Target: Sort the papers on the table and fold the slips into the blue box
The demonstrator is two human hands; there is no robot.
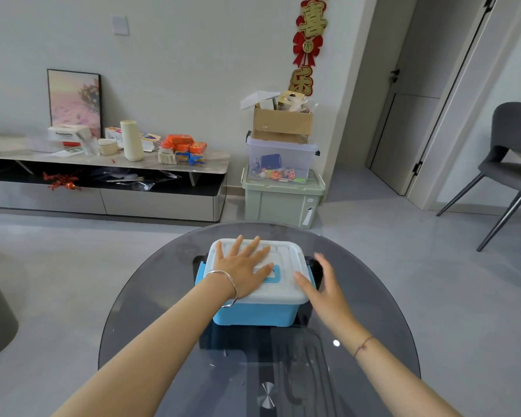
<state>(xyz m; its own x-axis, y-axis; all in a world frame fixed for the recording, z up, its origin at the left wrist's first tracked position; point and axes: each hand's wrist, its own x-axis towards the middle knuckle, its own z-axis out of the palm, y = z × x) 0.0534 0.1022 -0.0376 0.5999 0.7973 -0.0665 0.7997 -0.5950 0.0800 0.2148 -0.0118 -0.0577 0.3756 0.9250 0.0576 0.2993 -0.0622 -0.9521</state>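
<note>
the blue box (253,316) sits toward the far side of the round smoked-glass table (151,311), a little past its middle. it is a light blue plastic tub with rounded corners, closed with a white ribbed lid (286,254) that carries a flat blue handle (278,273) lying in its recess, and a black latch (312,263) shows at the right end. both hands are at the box. the left hand (242,270) lies palm down on the lid, fingers straight and fanned wide toward the far edge, with its thumb tip by the handle; a thin silver bangle (226,284) hangs at that wrist. the right hand (322,284) stands edge-on beside the box's right end, fingers straight and close together near the latch, thumb reaching to the lid's near right corner; whether the fingers touch the latch cannot be told. a red string (363,346) circles that wrist. beyond the table, on the grey floor, a green bin (280,203) carries a clear bin (283,158) and a cardboard carton (282,123), a low tv cabinet (103,176) runs along the wall at left, and a grey chair (512,164) stands at right.
</note>
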